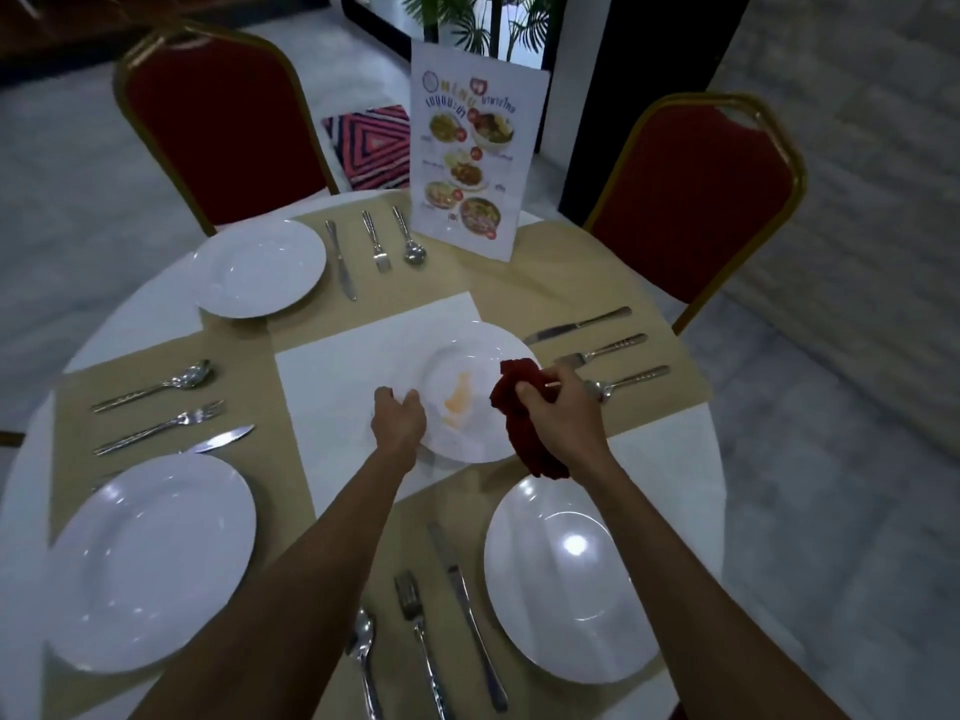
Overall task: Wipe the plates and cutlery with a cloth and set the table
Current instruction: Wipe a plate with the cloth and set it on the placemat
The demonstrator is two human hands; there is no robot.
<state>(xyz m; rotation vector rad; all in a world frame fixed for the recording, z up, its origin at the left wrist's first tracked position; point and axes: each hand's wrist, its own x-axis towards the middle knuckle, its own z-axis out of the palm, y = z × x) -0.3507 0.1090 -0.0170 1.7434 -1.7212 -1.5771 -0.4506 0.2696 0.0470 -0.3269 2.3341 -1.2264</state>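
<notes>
1. I see the left hand with its fingers curled over the left rim of the stained plate, gripping it.
2. The right hand is closed around a bunched red cloth. The cloth sits at the plate's right rim, and its tail hangs below the wrist.
3. The stained plate is over the white centre mat, mid-table. An orange smear is in its well. I can't tell if the plate is resting flat or lifted.
4. The cloth isn't on the smear, it's off to the right of it.
5. Three clean plates are at their places: far-left plate, near-left plate, near-right plate.
6. There are four cutlery sets on the tan placemats, each with a knife, fork and spoon: far set, left set, right set, near set.
7. The right set's spoon bowl is partly hidden behind the right hand.
8. A menu card stands upright at the far edge of the table.
9. Two red chairs sit beyond the table: left chair, right chair.
</notes>
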